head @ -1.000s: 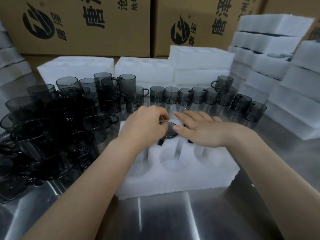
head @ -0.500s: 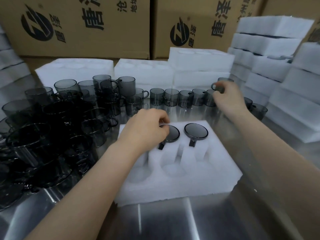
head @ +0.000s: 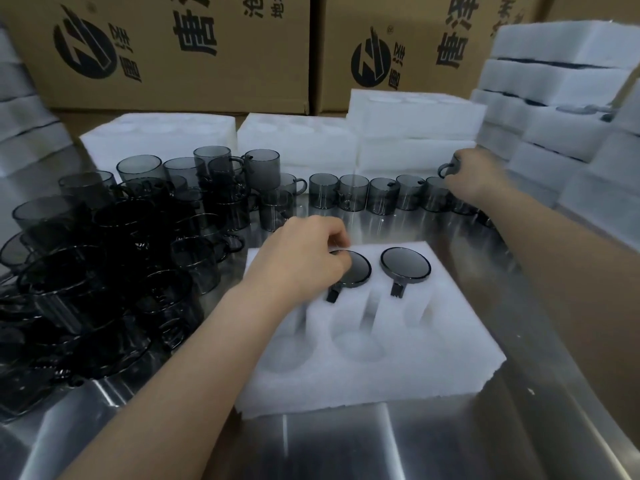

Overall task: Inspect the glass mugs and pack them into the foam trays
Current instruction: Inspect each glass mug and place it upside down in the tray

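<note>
Smoky grey glass mug (head: 356, 271) sits base-up in a far pocket of the white foam tray (head: 398, 368) at the centre of the frame, on the shiny steel counter (head: 381, 445). The left hand (head: 304, 258) pinches its edge with curled fingers, and a second inverted mug (head: 405, 265) fills the pocket just to its right. At upper right, the right hand (head: 478, 178) grips another grey mug (head: 448, 169) at the end of a row of upright mugs (head: 353, 192), and a heap of dark mugs (head: 104, 254) crowds the left.

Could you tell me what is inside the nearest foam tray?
One upturned mug and a second mug in back; front pockets look empty. The left hand hides the back-left pocket.
</note>
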The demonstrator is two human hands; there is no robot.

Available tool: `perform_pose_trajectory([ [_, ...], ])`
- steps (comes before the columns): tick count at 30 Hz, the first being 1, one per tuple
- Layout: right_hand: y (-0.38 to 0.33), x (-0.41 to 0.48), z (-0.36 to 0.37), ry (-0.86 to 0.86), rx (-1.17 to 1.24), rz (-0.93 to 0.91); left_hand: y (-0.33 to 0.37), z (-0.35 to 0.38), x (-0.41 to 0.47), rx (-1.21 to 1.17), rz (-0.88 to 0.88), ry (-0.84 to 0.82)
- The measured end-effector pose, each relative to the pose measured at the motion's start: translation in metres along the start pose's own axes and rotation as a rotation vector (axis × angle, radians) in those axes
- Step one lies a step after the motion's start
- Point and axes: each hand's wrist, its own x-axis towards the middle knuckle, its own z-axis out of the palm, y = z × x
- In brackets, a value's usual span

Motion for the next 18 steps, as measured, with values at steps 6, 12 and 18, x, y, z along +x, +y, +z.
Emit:
perform_pose_trajectory([
  [6,0.000,-0.020,0.005,0.218,0.204,0.006,0.000,0.000,-0.001,0.025,0.017,0.000],
  [12,-0.044,-0.062,0.005,0.158,0.574,-0.046,0.005,-0.002,-0.008,-0.106,0.208,0.240],
  [18,-0.090,-0.121,-0.018,-0.012,0.788,-0.294,0.004,-0.011,-0.014,-0.155,0.157,0.272],
])
